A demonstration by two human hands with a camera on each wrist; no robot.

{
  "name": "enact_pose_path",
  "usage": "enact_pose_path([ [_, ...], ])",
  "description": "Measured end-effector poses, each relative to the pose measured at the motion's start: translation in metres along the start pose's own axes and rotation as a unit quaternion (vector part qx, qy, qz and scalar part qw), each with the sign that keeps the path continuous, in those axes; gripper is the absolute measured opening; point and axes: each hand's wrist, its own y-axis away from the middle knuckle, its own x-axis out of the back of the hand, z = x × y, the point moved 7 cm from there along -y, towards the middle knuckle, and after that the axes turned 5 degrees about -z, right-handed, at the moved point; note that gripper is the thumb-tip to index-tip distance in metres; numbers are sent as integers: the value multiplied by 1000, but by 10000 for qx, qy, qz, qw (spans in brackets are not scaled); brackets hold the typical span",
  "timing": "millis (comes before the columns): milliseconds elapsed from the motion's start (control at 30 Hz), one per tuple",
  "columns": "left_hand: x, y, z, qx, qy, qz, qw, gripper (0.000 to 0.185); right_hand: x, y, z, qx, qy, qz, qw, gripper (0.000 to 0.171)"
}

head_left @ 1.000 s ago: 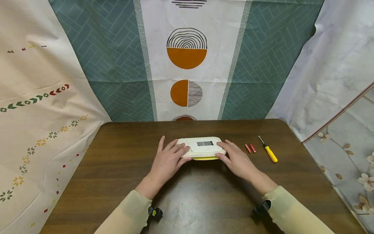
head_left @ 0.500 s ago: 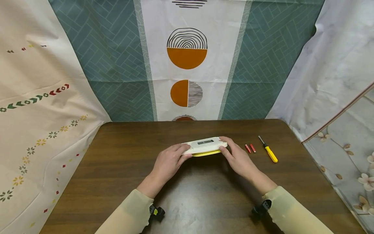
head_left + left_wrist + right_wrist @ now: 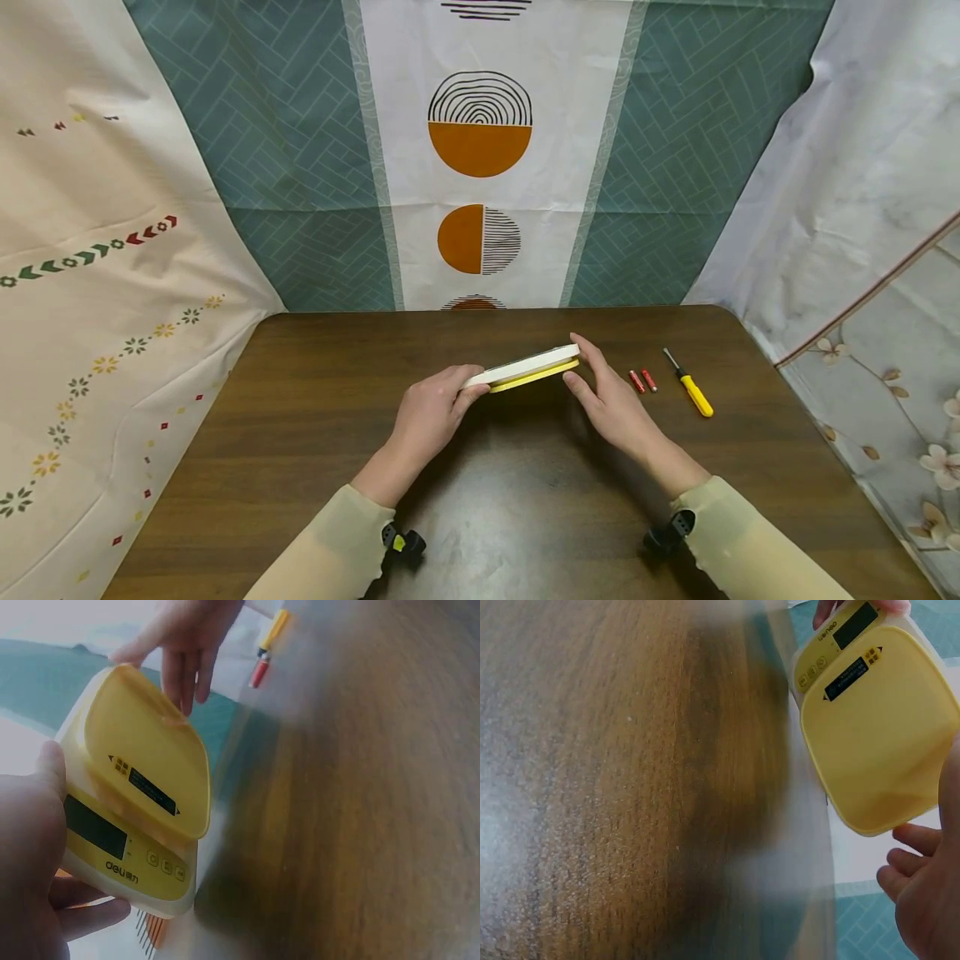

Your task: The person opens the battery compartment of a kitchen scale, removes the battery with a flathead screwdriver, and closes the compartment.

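A yellow and white kitchen scale (image 3: 531,367) is held up over the table, nearly edge-on in the head view, its right end higher than its left. My left hand (image 3: 429,412) grips the display end, thumb on one face and fingers on the other. In the left wrist view the scale's yellow platform (image 3: 150,742), dark display (image 3: 95,826) and buttons are visible. Around the opposite end, my right hand (image 3: 617,410) spreads its thumb and fingers. The right wrist view shows its fingers (image 3: 915,859) loosely extended at the platform's edge; whether they touch is unclear.
Two small red batteries (image 3: 642,381) lie on the brown wooden table (image 3: 525,517), right of my right hand. Farther right is a screwdriver (image 3: 696,397) with a yellow handle. Patterned cloths (image 3: 480,192) hang behind the table and at both sides.
The scale has tilted from underside-up to nearly edge-on, with its right end rising. My left hand has closed around its end, while the right hand's thumb has come away from it.
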Motion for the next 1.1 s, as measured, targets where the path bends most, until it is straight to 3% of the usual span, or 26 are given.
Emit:
enact_pose_path([
  [267,4,-4,-7,598,335,-73,9976,29,-6,-2,0,-67,-66,-57,9999,81],
  [500,8,-3,-15,1166,1022,72,9879,29,-7,-3,-1,50,-72,21,10000,81],
  [867,12,-5,-21,1617,1973,220,9667,29,-11,-4,2,-141,-274,-77,9995,84],
  [1100,11,-3,-23,1770,2329,188,9561,28,-20,-4,1,-305,-503,-200,9981,88],
])
